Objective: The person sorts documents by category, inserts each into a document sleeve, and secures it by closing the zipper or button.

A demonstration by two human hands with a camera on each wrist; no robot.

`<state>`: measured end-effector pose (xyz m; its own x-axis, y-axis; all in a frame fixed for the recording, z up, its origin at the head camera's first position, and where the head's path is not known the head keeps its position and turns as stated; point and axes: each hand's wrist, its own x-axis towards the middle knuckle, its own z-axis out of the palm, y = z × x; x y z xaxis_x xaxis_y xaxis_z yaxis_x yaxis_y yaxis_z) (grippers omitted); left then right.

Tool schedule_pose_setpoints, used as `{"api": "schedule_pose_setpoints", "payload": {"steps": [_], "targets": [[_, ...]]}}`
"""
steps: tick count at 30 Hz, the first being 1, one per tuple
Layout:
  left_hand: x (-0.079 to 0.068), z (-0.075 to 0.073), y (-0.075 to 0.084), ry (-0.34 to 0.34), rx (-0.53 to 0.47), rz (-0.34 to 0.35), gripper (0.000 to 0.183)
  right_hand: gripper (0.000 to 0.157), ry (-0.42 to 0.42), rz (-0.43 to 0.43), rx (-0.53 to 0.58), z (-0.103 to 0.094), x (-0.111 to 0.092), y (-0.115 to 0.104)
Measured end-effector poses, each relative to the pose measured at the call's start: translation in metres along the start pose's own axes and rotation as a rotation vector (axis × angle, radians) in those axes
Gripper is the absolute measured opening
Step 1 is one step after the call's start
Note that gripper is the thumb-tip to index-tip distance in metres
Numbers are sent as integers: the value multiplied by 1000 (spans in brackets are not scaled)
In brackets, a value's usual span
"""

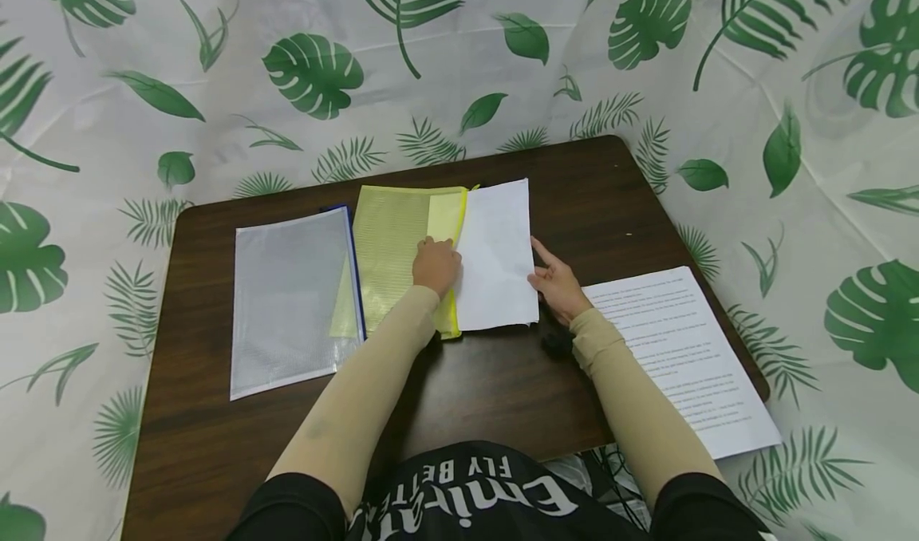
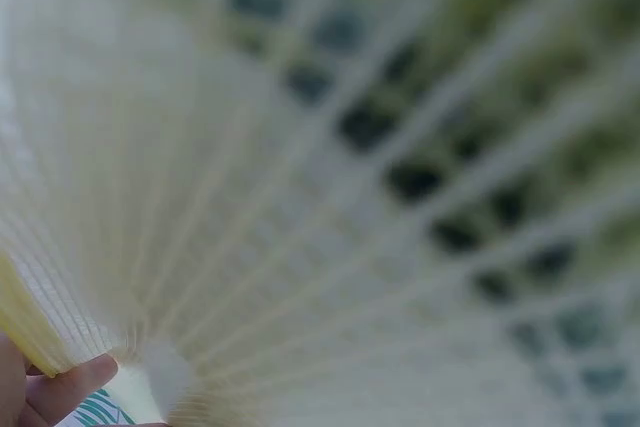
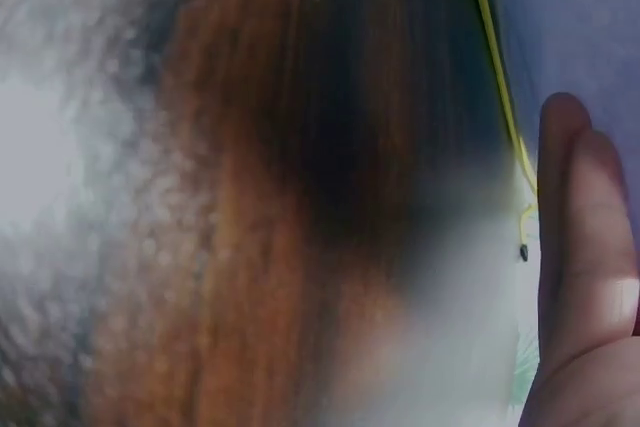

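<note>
A stack of white paper [image 1: 497, 262] sits partly inside a translucent yellow zip file pouch [image 1: 388, 246], its right portion sticking out past the pouch's bright yellow edge. My left hand [image 1: 436, 266] pinches that open edge near its middle; in the left wrist view the thumb [image 2: 85, 382] lies by the yellow rim, and ribbed mesh fills most of the picture, blurred. With fingers and thumb, my right hand [image 1: 558, 286] holds the paper's right edge. The right wrist view has the fingers [image 3: 590, 217] against the pale sheet, beside the yellow zip edge [image 3: 490, 37].
Left of the yellow pouch lies a clear mesh pouch [image 1: 290, 302] with a blue zip edge, slightly overlapping it. Printed sheets [image 1: 668, 357] lie under the right forearm, over the table's right edge. A small dark object [image 1: 556, 343] is beside the right wrist. Leaf-patterned cloth surrounds the brown table [image 1: 194, 413].
</note>
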<state>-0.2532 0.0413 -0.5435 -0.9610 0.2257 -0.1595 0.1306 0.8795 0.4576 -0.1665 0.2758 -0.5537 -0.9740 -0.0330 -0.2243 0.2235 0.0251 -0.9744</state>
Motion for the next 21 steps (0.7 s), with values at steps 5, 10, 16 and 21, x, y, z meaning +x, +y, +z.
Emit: {"api": "schedule_pose_setpoints", "payload": {"steps": [5, 10, 16, 21], "targets": [[-2, -1, 0, 12, 19, 14, 43, 72, -30, 81, 52, -4, 0, -4], [-6, -3, 0, 4, 17, 5, 44, 68, -97, 127, 91, -10, 1, -8], [-6, -1, 0, -8, 18, 3, 46, 69, -116, 122, 122, -11, 2, -8], [-7, -2, 0, 1, -3, 2, 45, 70, -115, 121, 132, -10, 3, -7]]}}
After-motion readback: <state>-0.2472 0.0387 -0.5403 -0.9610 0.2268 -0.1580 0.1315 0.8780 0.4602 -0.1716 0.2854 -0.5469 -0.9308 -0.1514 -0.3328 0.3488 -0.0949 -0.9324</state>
